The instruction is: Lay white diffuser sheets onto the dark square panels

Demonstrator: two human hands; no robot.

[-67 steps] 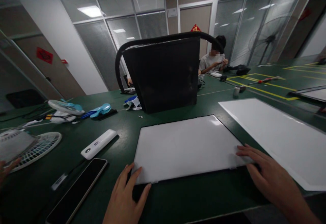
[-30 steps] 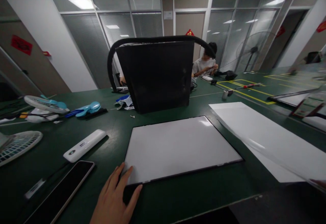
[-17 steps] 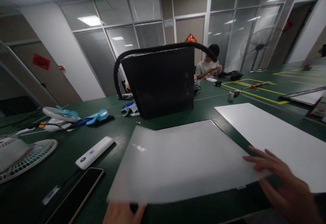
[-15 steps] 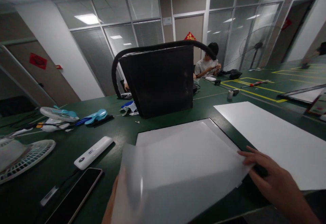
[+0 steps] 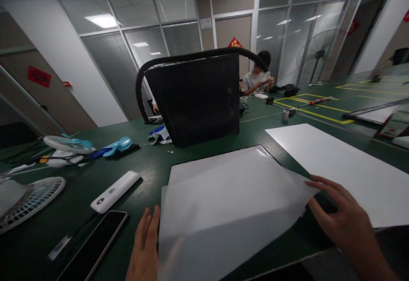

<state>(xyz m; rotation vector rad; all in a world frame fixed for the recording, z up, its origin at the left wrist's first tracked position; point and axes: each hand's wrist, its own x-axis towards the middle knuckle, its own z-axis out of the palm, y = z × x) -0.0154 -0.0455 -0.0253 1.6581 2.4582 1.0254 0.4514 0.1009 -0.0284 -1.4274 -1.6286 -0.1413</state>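
A translucent plastic sheet [image 5: 204, 225] lies askew over a flat white panel [image 5: 220, 166] with a thin dark edge. At the sheet's right corner my right hand [image 5: 338, 217] pinches it between thumb and fingers, lifting that side off the panel. My left hand [image 5: 145, 242] rests along the sheet's left edge, fingers stretched out; its thumb is hidden. Right of the panel lies a larger white sheet [image 5: 338, 170], partly under my right forearm.
A black panel [image 5: 198, 102] stands upright behind the work, with a black tube [image 5: 191, 55] arching over it. On the left are a phone [image 5: 92, 247], a white power bank [image 5: 116, 191] and a fan [image 5: 35, 200]. Across the table sits a person [image 5: 257, 80].
My left hand has come out from behind the sheet to its left edge, and that edge now lies flatter. The right hand still holds its corner, now raised more.
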